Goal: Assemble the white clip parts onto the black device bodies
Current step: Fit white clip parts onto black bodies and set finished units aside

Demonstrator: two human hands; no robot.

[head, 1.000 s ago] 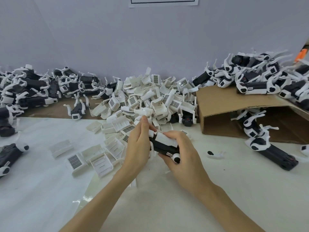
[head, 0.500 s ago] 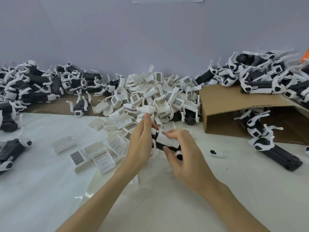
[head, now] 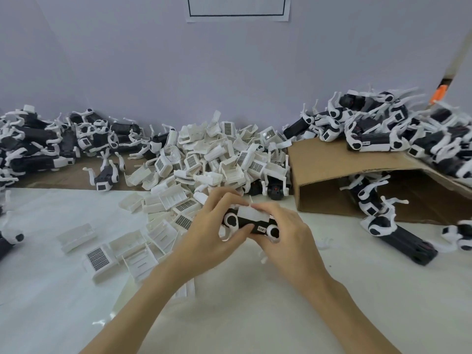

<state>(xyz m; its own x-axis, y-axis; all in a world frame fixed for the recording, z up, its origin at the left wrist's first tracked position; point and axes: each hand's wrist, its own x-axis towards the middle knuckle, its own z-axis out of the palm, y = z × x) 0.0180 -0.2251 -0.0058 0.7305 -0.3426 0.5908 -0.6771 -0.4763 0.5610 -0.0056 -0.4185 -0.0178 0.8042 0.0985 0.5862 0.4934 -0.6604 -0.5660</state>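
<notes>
We see both hands meeting at frame centre, gripping one black oblong device body with white round end caps (head: 251, 222). Left hand (head: 214, 226) wraps its left end, thumb along the front edge. Right hand (head: 288, 231) holds the right end, fingertips pressing a white rectangular plastic clip part (head: 254, 213) that sits on top of the body. The body is held just above the white worktop (head: 255, 302).

Directly behind the hands, a large heap of loose white clip parts (head: 212, 159) spreads down towards lower left. Upper left: a pile of black-and-white devices (head: 51, 146) on a brown sheet. Right side: an open brown cardboard box lying on its side (head: 332, 169), more black-and-white units heaped on top (head: 383, 129) and spilling out at its mouth. Lavender wall (head: 153, 72) behind, a paper sheet with black border (head: 237, 8) at top centre.
</notes>
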